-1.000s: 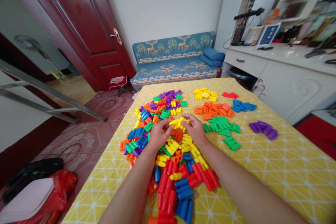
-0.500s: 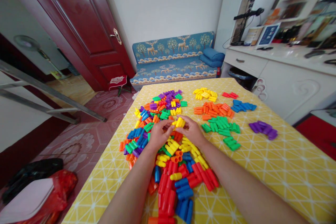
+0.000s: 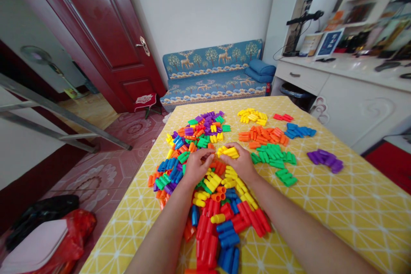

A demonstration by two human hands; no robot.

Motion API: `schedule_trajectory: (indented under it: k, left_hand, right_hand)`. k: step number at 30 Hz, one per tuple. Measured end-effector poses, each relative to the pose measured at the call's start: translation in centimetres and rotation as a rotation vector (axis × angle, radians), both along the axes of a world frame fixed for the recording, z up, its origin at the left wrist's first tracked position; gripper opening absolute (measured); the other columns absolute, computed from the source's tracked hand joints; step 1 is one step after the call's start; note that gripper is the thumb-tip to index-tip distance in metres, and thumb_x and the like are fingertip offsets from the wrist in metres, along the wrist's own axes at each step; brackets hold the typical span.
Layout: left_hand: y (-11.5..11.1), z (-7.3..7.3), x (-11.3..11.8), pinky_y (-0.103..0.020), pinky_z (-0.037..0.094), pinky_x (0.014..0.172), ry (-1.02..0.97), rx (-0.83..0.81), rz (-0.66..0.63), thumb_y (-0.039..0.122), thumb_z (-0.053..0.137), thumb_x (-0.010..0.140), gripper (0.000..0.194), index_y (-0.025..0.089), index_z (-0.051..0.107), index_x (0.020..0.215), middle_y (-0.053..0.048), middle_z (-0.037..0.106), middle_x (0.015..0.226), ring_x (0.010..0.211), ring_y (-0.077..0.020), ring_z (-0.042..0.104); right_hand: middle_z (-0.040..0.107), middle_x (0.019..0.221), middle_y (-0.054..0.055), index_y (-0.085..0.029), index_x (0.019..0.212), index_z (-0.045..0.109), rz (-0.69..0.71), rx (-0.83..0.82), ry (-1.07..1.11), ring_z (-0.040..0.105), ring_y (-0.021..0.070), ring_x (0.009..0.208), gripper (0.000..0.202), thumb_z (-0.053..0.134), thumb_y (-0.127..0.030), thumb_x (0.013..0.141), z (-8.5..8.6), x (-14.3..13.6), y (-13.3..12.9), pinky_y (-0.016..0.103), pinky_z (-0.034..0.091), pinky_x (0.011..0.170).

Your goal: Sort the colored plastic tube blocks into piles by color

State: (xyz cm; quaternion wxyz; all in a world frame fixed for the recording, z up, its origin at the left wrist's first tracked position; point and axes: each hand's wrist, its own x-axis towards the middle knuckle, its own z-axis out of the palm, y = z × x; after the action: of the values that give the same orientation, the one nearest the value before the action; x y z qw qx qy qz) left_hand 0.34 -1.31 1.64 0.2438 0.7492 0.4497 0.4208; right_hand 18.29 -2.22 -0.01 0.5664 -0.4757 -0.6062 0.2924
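My right hand holds yellow bullet-shaped plastic building blocks between thumb and fingers, just above the table. To its left is my left hand, apart from the yellow blocks; its fingers are curved, thumb and forefinger slightly apart, and I see nothing between them. Beneath and around both hands spreads a mixed heap of blocks in several colours, with purple blocks at the far end. Between my forearms lie red blocks, blue blocks and a row of yellow blocks.
Sorted piles lie on the patterned yellow tablecloth: yellow, orange, green, red, blue and purple. Beyond stands a blue sofa; a white dresser is at right.
My left hand has come away from the yellow blocks. The right hand still holds them and has shifted slightly right, so more of their length shows.
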Motion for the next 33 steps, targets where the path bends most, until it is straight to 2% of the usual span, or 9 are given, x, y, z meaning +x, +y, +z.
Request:
schedule_trajectory:
  k: [3, 6, 9, 12, 17, 20, 23, 28, 33]
  left_hand:
    - [0.1, 0.0, 0.0, -0.024, 0.049, 0.063, 0.006, 0.011, 0.0, 0.026, 0.058, 0.085, 0.02, 0.015, 0.071, 0.096, -0.006, 0.073, 0.082, 0.07, -0.015, 0.065]
    - [0.1, 0.0, 0.0, -0.024, 0.049, 0.064, 0.011, 0.018, -0.005, 0.025, 0.058, 0.085, 0.019, 0.016, 0.071, 0.095, -0.006, 0.073, 0.083, 0.07, -0.0148, 0.065]
    - [0.1, 0.1, 0.0, -0.024, 0.049, 0.066, 0.013, 0.01, -0.009, 0.024, 0.057, 0.085, 0.019, 0.016, 0.072, 0.094, -0.006, 0.073, 0.084, 0.073, -0.0152, 0.065]
    - [0.1, 0.1, 0.0, -0.024, 0.049, 0.066, 0.026, 0.014, -0.01, 0.024, 0.057, 0.085, 0.019, 0.016, 0.072, 0.094, -0.006, 0.073, 0.084, 0.073, -0.0155, 0.065]
    - [0.1, 0.1, -0.1, -0.024, 0.048, 0.067, 0.029, 0.041, -0.025, 0.024, 0.057, 0.085, 0.017, 0.016, 0.071, 0.091, -0.005, 0.072, 0.082, 0.073, -0.0149, 0.065]
    - [0.0, 0.1, -0.1, -0.024, 0.048, 0.066, 0.013, 0.038, -0.029, 0.024, 0.057, 0.085, 0.017, 0.016, 0.072, 0.09, -0.006, 0.072, 0.082, 0.073, -0.0148, 0.065]
    - [0.0, 0.1, -0.1, -0.024, 0.047, 0.065, 0.01, 0.037, -0.034, 0.024, 0.057, 0.085, 0.017, 0.016, 0.072, 0.09, -0.005, 0.072, 0.082, 0.073, -0.0147, 0.064]
    - [0.1, 0.0, -0.1, -0.023, 0.047, 0.065, 0.023, 0.039, -0.029, 0.022, 0.057, 0.085, 0.015, 0.018, 0.071, 0.089, -0.004, 0.071, 0.08, 0.072, -0.014, 0.064]
    - [0.1, 0.1, -0.1, -0.022, 0.046, 0.064, 0.043, 0.05, -0.032, 0.021, 0.057, 0.085, 0.014, 0.018, 0.071, 0.088, -0.003, 0.071, 0.079, 0.071, -0.0134, 0.063]
  right_hand:
    - [0.066, 0.076, 0.0, -0.018, 0.095, 0.058, -0.093, -0.088, 0.232, 0.062, 0.0145, 0.062, 0.039, 0.072, -0.044, 0.069, 0.6, 1.1, 0.7, 0.027, 0.052, 0.059]
    - [0.065, 0.067, -0.001, -0.017, 0.092, 0.059, -0.163, -0.113, 0.38, 0.062, 0.0129, 0.056, 0.04, 0.074, -0.043, 0.067, 1.4, 3.3, 2.8, 0.024, 0.051, 0.054]
    - [0.066, 0.068, 0.0, -0.015, 0.085, 0.06, -0.252, -0.154, 0.456, 0.06, 0.0112, 0.051, 0.034, 0.078, -0.034, 0.063, 2.5, 6.2, 6.0, 0.02, 0.05, 0.046]
    - [0.064, 0.072, 0.001, -0.014, 0.08, 0.057, -0.344, -0.271, 0.609, 0.06, 0.0102, 0.049, 0.028, 0.077, -0.017, 0.062, 3.8, 8.9, 9.6, 0.017, 0.048, 0.038]
    - [0.058, 0.08, -0.001, -0.016, 0.077, 0.048, -0.358, -0.306, 0.756, 0.063, 0.0097, 0.067, 0.03, 0.07, 0.001, 0.065, 5.4, 11.2, 13.4, 0.021, 0.06, 0.057]
    - [0.055, 0.085, -0.002, -0.017, 0.078, 0.045, -0.362, -0.306, 0.802, 0.062, 0.0092, 0.076, 0.03, 0.065, 0.003, 0.069, 5.2, 11.4, 14.0, 0.023, 0.062, 0.065]
    - [0.055, 0.085, -0.002, -0.018, 0.079, 0.044, -0.351, -0.341, 0.836, 0.061, 0.0097, 0.078, 0.026, 0.06, 0.002, 0.073, 4.1, 10.8, 13.8, 0.025, 0.061, 0.065]
    - [0.058, 0.09, -0.001, -0.019, 0.082, 0.049, -0.222, -0.443, 0.854, 0.06, 0.012, 0.08, 0.029, 0.058, 0.005, 0.068, 2.5, 8.7, 13.3, 0.033, 0.061, 0.068]
    - [0.058, 0.091, 0.002, -0.018, 0.083, 0.053, -0.164, -0.539, 0.836, 0.059, 0.0142, 0.081, 0.027, 0.061, 0.001, 0.067, 3.5, 7.8, 14.0, 0.033, 0.059, 0.068]
